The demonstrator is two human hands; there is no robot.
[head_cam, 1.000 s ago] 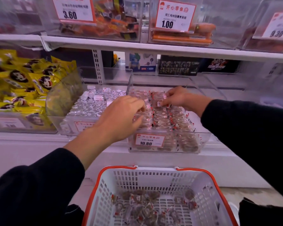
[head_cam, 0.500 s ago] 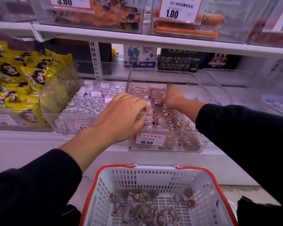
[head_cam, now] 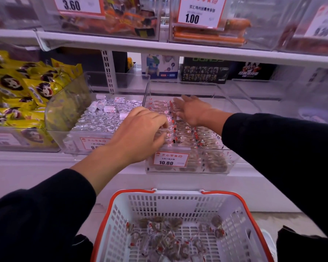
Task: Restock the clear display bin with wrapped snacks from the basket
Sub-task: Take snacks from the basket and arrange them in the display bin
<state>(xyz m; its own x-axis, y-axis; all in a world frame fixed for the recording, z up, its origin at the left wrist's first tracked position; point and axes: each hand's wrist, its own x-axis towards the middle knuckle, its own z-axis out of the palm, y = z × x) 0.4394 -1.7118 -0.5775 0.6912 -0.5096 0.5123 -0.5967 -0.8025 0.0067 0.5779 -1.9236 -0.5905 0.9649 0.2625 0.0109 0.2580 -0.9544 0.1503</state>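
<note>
While bin (head_cam: pixel 187 163) already looks well stocked, still plenty of snacks (head_cam: pixel 170 241) down in basket (head_cam: pixel 121 214). Left hand (head_cam: pixel 138 137) curled, pinching wrappers over bin; right hand (head_cam: pixel 192 110) spread flat, holding nothing.

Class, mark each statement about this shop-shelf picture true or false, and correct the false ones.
1. The price label on the clear display bin reads 10.80. True.
2. The basket is empty. False: wrapped snacks lie in its bottom.
3. The right hand lies open over the bin's snacks. True.
4. The bin to the left holds yellow packets. False: it holds silver-wrapped pieces.
5. The left hand has its fingers curled on wrapped snacks in the bin. True.
</note>
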